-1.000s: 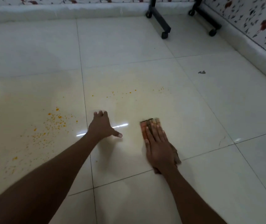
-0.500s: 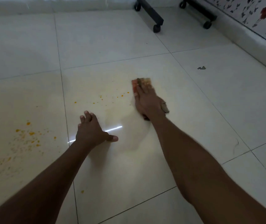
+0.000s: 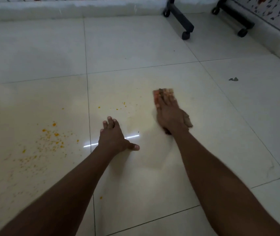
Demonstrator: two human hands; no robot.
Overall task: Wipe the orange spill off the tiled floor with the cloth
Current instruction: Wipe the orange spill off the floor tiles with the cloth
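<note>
My right hand [image 3: 169,113] presses flat on an orange-brown cloth [image 3: 163,92] on the pale tiled floor, fingers straight and pointing away from me. The cloth shows past my fingertips and at my wrist's right side. Orange spill specks [image 3: 50,138] are scattered over the tile to the left, with a few more orange dots [image 3: 120,106] just left of the cloth. My left hand [image 3: 114,137] rests on the floor between them, fingers spread, bearing my weight.
Two black wheeled stand legs [image 3: 181,19] [image 3: 236,19] reach in from the far wall. A low white skirting [image 3: 67,9] runs along the back and the right. A small grey scrap [image 3: 233,79] lies right of the cloth.
My right hand pushed the cloth forward, away from me, over the far specks, and now sits a little right of them. My left hand stayed planted.
</note>
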